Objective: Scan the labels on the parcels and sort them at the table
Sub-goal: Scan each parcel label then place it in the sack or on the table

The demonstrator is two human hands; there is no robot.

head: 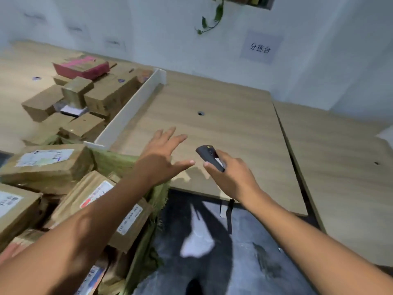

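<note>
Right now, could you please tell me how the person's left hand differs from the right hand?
The left hand is spread open and holds nothing; the right hand grips a black scanner. The left hand lies beside the heaped parcels; the right hand is farther from them. Both are over the wooden table near its front edge.

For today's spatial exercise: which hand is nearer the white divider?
Left. The left hand hovers just right of the white divider; the right hand, gripping the scanner, is farther right.
</note>
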